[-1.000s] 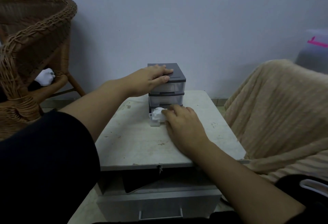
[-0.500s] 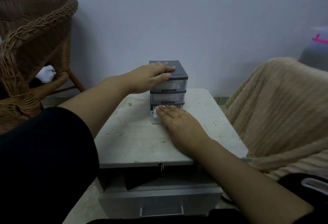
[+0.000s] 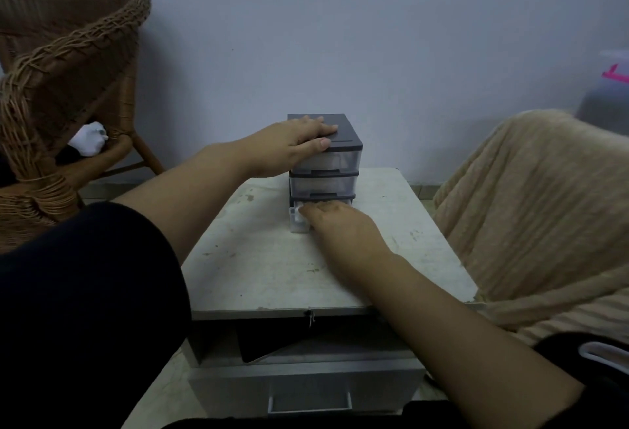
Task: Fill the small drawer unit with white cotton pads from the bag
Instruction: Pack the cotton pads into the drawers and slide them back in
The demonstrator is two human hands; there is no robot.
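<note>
A small drawer unit (image 3: 343, 151) with a dark frame and three clear drawers stands at the back of a low white cabinet top (image 3: 272, 265). My left hand (image 3: 299, 144) rests flat on its lid, thumb down the left side. The bottom drawer (image 3: 295, 222) is pulled out a little, with white cotton pads (image 3: 299, 215) showing at its left corner. My right hand (image 3: 340, 224) lies over this drawer with straight fingers pressing on the pads. No bag is in view.
A wicker chair (image 3: 68, 64) stands at the left with a white bundle (image 3: 89, 138) in it. A beige blanket (image 3: 531, 211) drapes over a seat at the right. The cabinet's lower drawer (image 3: 306, 391) faces me. A clear lidded bin (image 3: 609, 95) sits far right.
My right hand has moved forward over the bottom drawer, covering the white pads that showed a second ago. The drawer sits a bit further in. The left hand stays on the lid.
</note>
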